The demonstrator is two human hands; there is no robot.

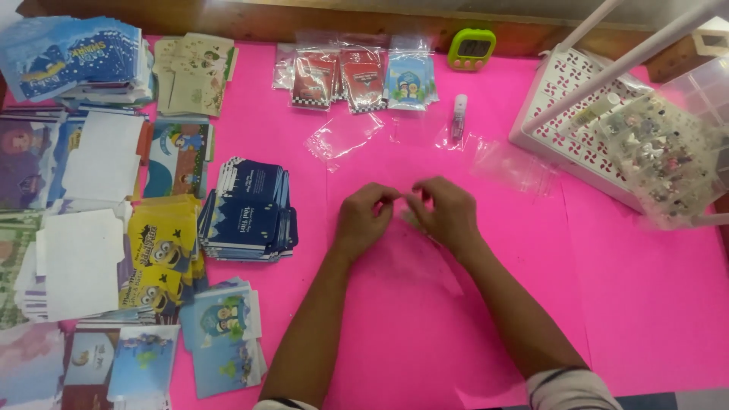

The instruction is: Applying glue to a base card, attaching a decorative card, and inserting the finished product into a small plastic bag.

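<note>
The bright pink surface [645, 304] carries card stacks [250, 212] at the left and a white basket [562, 129] at the right. Both hands, left [364, 216] and right [448, 212], pinch a clear plastic bag [414, 220] at the middle, fingers closed on it.

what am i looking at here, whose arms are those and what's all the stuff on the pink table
There is one picture, taken by a camera worn on a person's head and looking down, so the two bare arms are that person's own. The left hand and right hand meet over the pink table, fingertips pinching a small clear plastic bag, which is hard to see.

On the left lie stacks of printed cards: dark blue cards, yellow cartoon cards and others. At the back are filled packets, a green timer, a small glue stick and empty clear bags. On the right stands a white basket beside a clear box of small trinkets.
</note>
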